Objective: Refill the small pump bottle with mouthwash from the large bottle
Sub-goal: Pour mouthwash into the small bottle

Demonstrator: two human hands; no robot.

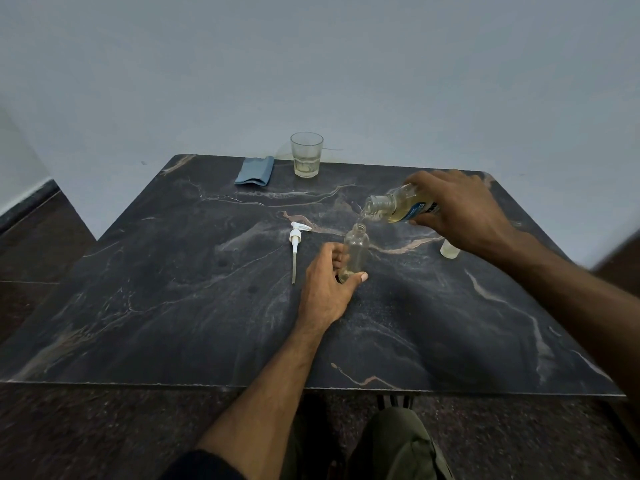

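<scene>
A small clear bottle [356, 249] stands upright on the dark marble table [173, 289], its mouth uncapped. My left hand [325, 292] grips its lower part. My right hand [460, 209] holds the large mouthwash bottle [394, 206] tilted to the left, its open neck just above the small bottle's mouth. A thin stream of pale yellow liquid falls from it into the small bottle. The white pump head [296, 244] with its long tube lies flat on the table, left of the small bottle.
A glass tumbler [306, 154] with a little pale liquid stands at the table's far edge, a folded blue cloth [255, 170] beside it. A small whitish cap [449, 250] sits under my right wrist. A wall rises behind the table.
</scene>
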